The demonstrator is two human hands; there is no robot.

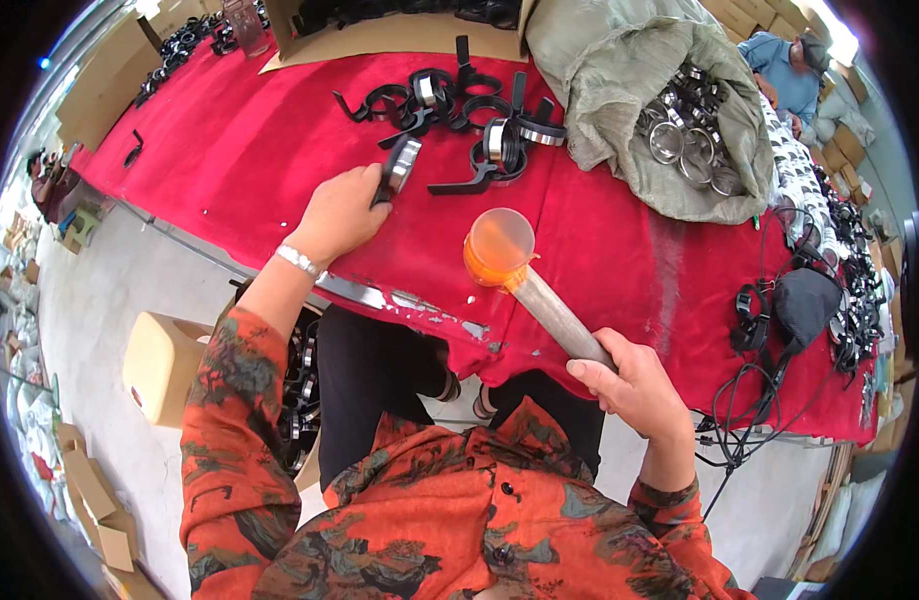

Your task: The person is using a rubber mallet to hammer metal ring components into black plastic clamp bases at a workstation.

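My left hand (341, 215) grips a black ring with a shiny metal band (402, 168), held upright over the red-covered table. In my right hand (637, 385) is the grey handle of a mallet (499, 245), its orange, translucent head raised toward the middle of the table. Beyond my left hand, several black rings with straight handles (479, 110) lie in a loose cluster, and some have metal bands on or in them. One black ring (494, 165) of this kind lies closest to the mallet head, a metal band standing on it.
An open greenish sack (619, 130) holds many metal rings (684, 140). A cardboard box (399, 48) with black parts stands at the back. Cables and a black, rounded object (807, 305) lie on the right. A cream stool (159, 368) stands at lower left. Another person (784, 75) sits at far right.
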